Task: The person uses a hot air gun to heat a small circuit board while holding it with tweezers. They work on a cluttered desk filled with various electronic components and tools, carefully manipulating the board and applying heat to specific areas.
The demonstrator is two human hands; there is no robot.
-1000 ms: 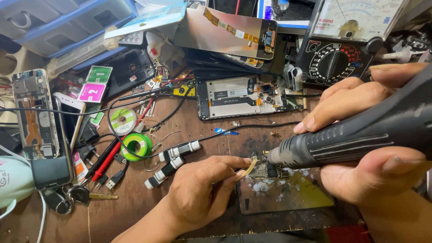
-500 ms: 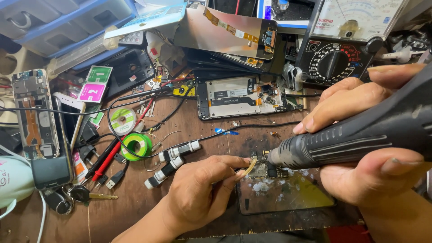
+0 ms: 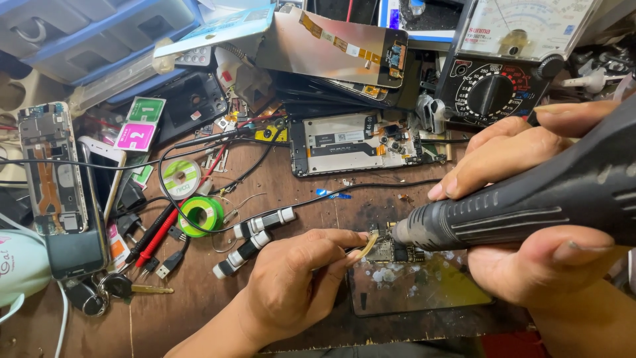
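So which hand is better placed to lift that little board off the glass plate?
Probably the left hand: its tweezers already touch the small circuit board, while the right hand is full with the hot-air tool.

We are looking down at a phone-repair workbench (image 3: 199,311), a scuffed wooden top crowded with the trade's clutter. An analogue multimeter (image 3: 510,66) sits at the far right corner. Opened phones (image 3: 361,142) with bare circuit boards lie mid-bench and at the left edge (image 3: 50,166). Spools of solder wire (image 3: 199,213), red and black probe leads (image 3: 156,235) and a loose display panel (image 3: 338,46) fill the rest.
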